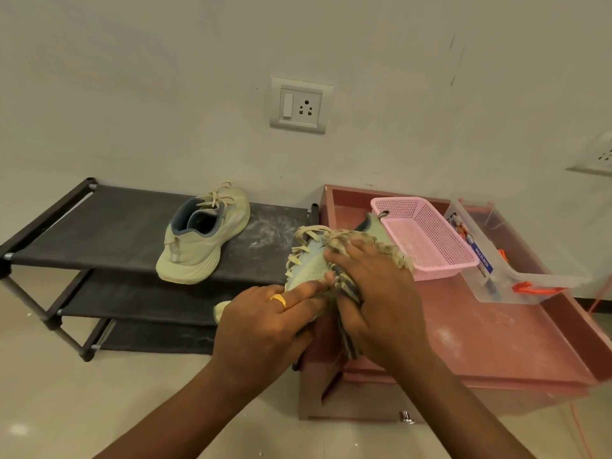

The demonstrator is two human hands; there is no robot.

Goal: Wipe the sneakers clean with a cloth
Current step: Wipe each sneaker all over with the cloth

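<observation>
Forearms reaching forward, left hand (265,323) palm down, grip wrapped over held sneaker (308,270), right hand (374,293) touching it, grip bunching striped cloth (346,286) against the upper, second sneaker (203,236) well left on rack (116,226)

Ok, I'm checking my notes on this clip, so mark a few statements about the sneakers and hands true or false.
1. The right hand presses a cloth on a sneaker. True.
2. The other sneaker sits in the basket. False: it lies on top of the rack.
3. The left hand wears a ring. True.
4. The basket stands on the floor. False: it stands on the pink cabinet.
</observation>
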